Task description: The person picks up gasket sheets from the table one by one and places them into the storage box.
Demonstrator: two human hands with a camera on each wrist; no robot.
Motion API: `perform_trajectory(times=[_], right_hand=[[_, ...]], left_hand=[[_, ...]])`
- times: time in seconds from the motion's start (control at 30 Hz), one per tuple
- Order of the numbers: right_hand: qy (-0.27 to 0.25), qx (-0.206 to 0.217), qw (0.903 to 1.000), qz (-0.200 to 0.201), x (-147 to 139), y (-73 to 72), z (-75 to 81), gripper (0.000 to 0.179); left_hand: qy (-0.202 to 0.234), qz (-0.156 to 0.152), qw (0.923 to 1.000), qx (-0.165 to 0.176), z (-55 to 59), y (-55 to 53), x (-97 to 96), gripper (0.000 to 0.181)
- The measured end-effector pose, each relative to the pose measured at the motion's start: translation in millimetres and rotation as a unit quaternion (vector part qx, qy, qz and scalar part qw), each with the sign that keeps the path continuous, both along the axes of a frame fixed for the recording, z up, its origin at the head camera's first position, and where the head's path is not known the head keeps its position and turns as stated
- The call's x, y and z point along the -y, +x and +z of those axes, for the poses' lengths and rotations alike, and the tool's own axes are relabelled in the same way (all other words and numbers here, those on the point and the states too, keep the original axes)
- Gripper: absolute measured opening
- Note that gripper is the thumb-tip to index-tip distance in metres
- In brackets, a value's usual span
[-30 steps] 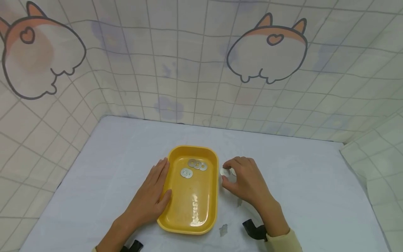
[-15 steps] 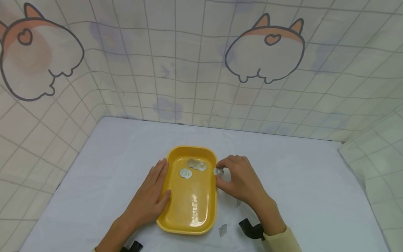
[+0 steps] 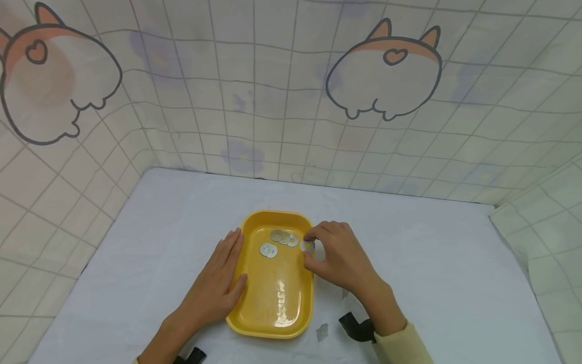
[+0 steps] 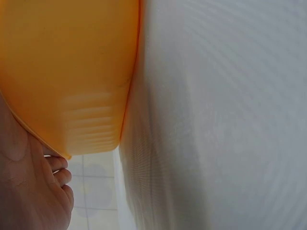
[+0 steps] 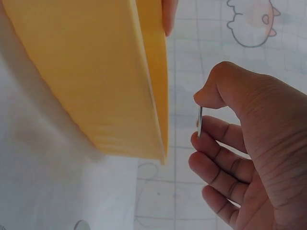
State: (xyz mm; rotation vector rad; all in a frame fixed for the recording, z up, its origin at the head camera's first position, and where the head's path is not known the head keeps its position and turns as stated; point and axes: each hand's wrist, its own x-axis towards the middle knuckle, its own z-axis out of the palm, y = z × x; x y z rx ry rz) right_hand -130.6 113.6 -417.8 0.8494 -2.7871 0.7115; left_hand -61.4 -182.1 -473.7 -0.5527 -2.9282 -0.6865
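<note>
Transfer step, as I judge it: my right hand [image 3: 340, 257] pinches a metal washer [image 3: 303, 246] above the nearer rim of the yellow tray [image 3: 268, 298], my left hand [image 3: 216, 284] rests straight-fingered along the opposite rim, and lowering toward the flat washers [image 3: 272, 251] between both hands seems called for.

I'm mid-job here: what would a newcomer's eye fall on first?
Probably the bright yellow tray on the white tabletop, with the left hand resting along its left rim. Next, perhaps, the big cartoon animal rumps on the gridded backdrop. Then the metal washer pinched by the right hand at the tray's right side.
</note>
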Motion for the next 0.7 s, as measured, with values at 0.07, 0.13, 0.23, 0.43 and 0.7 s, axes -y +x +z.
perform_trajectory(times=[0.07, 0.13, 0.23, 0.43, 0.7], right_hand=[[0.004, 0.004, 1.0000, 0.001, 2.2, -0.2, 1.1, 0.023], [0.008, 0.010, 0.9999, 0.003, 4.6, -0.2, 1.7, 0.023], [0.013, 0.013, 0.9998, 0.008, 7.8, -0.4, 1.9, 0.024], [0.019, -0.009, 0.9994, 0.029, 13.2, -3.0, 4.7, 0.022], [0.030, -0.015, 0.9985, 0.043, 20.4, -5.6, 11.4, 0.023]], left_hand=[[0.000, -0.001, 1.0000, -0.003, 0.1, 0.1, -0.3, 0.083], [0.000, -0.001, 1.0000, -0.002, 0.5, 0.3, -0.5, 0.083], [0.000, 0.000, 1.0000, -0.002, 0.9, 0.5, -0.8, 0.083], [-0.003, 0.005, 1.0000, 0.001, 0.4, 0.5, 0.0, 0.083], [-0.002, 0.003, 0.9999, -0.014, -1.9, 0.0, 0.2, 0.083]])
